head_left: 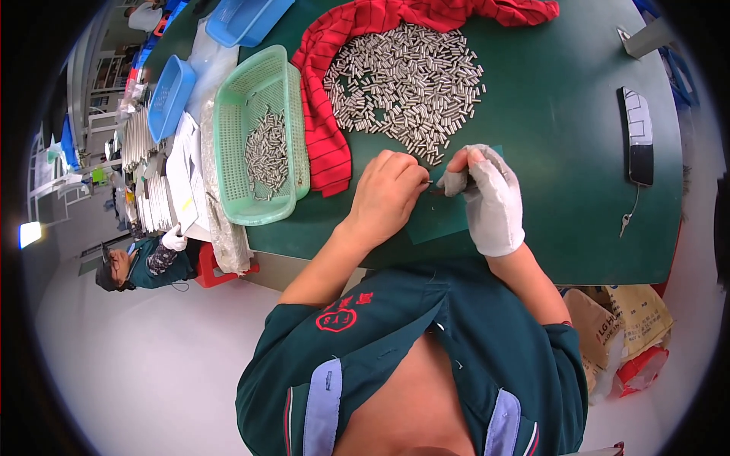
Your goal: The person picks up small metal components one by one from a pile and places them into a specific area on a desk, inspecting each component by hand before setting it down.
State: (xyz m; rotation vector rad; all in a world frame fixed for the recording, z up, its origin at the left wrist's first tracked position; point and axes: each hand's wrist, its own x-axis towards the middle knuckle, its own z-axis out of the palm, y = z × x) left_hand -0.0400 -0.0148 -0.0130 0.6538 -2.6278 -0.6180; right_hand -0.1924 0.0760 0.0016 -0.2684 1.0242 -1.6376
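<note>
My bare left hand (388, 190) is closed, its thumb and forefinger pinching a small metal pin (429, 182). Close by on the right, my right hand (494, 201) wears a white glove that leaves some fingertips bare. Its fingers are curled together, with grey-stained cloth at the tips facing the pin; what they hold, if anything, is hidden. Just beyond both hands, a wide pile of short silvery metal pins (411, 83) lies spread on the green table (563, 106). A dark green sheet (437, 220) lies under the hands.
A red striped cloth (327, 152) borders the pile. Left of it stands a light green basket (228, 175) holding more pins (268, 152). Blue trays (171, 99) sit farther left. A black-and-white device (637, 137) with a corded key lies at right. Another person (163, 262) sits at left.
</note>
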